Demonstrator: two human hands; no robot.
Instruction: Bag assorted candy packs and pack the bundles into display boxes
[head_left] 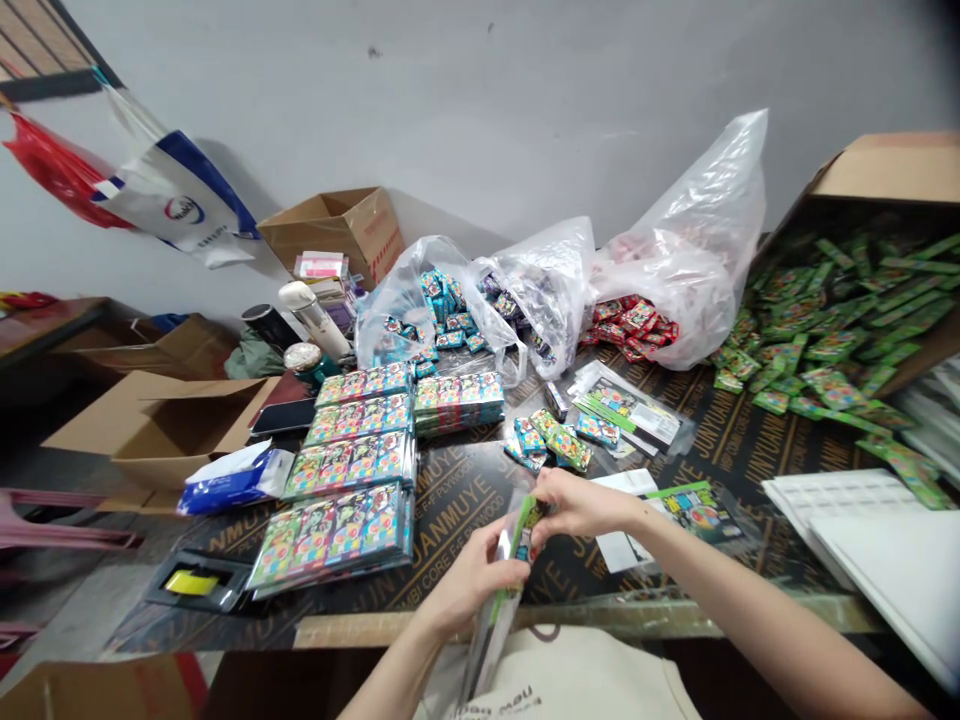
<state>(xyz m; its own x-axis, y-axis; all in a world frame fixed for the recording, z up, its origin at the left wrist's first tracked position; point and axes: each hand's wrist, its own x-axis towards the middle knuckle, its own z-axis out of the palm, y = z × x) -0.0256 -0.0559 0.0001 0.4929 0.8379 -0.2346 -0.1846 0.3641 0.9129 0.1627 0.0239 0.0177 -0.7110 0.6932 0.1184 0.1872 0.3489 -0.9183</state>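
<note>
At the table's front edge my left hand (pixel 484 570) is closed around a clear plastic bag (pixel 495 620) that has a green printed card inside. The bag stands tilted, its lower end against my shirt. My right hand (pixel 574 505) is closed at the bag's upper end, thumb and fingers pinching there; whether a small packet is also between them is hidden. Just beyond my hands lies a small pile of blue and green printed packets (pixel 566 445). Right of it are flat bagged cards (pixel 630 405), and another green printed card (pixel 694 510) lies under my right forearm.
Stacks of packed colourful sets (pixel 337 530) stand to the left. Behind are plastic bags holding blue (pixel 450 310), purple (pixel 510 300) and red packets (pixel 634 325). A carton (pixel 900 175) spills green packets at right, near white sheets (pixel 892 560). Bottles (pixel 311 315) stand back left.
</note>
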